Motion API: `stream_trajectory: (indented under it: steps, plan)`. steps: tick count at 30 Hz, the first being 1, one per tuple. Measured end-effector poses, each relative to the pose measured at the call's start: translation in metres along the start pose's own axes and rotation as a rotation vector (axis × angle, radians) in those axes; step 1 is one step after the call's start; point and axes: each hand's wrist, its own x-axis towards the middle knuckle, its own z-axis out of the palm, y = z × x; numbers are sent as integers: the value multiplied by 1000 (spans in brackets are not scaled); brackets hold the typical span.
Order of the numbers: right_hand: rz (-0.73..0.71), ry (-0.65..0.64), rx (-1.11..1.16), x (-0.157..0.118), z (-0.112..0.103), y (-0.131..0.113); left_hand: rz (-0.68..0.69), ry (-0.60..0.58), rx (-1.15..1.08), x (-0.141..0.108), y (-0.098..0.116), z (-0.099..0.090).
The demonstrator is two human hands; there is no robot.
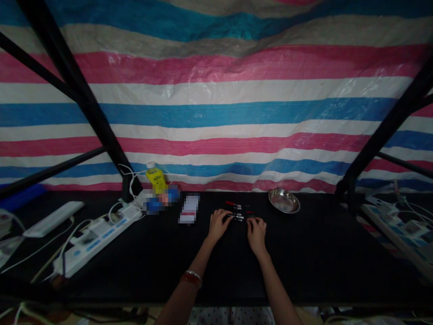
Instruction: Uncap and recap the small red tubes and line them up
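Left hand point(219, 224), one: I see thumb and forefinger closed in a pinch on a slim silver-and-dark piece point(238, 217), left of the steel dish point(284, 201). Right hand point(257, 230), one: fingers curled, tips close together, nearer the wearer than the dish and left of it; I cannot tell whether they grip anything. At these tips, a small red-topped piece point(250, 212), left of the dish. Red-and-silver piece point(233, 205), one: lying farther left of the dish. Bracelets point(191, 278): on the left wrist. Flat pale item point(189, 209), pixelated: well left of the dish. Beyond it, a blue pixelated item point(162, 200) and yellow bottle point(156, 180). White power strip point(101, 237): far left of the dish. Striped sheet point(216, 113): behind the dish. Black tabletop point(321, 257): under the dish.
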Motion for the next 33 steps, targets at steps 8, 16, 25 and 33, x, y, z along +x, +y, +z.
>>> stream_trajectory:
  steps: [8, 16, 25, 33]
  plan:
    - [-15, 24, 81, -1, 1, 3, -13, -11, 6, -2, 0, 1]
    - [12, 19, 122, -2, -1, 5, -38, 50, -16, -3, -1, 0]
    - [-103, -80, -23, -4, -4, -3, 118, -17, 92, -13, 10, -5]
    - [-132, -103, 108, -3, -10, -11, 331, -70, 203, -18, 19, -7]
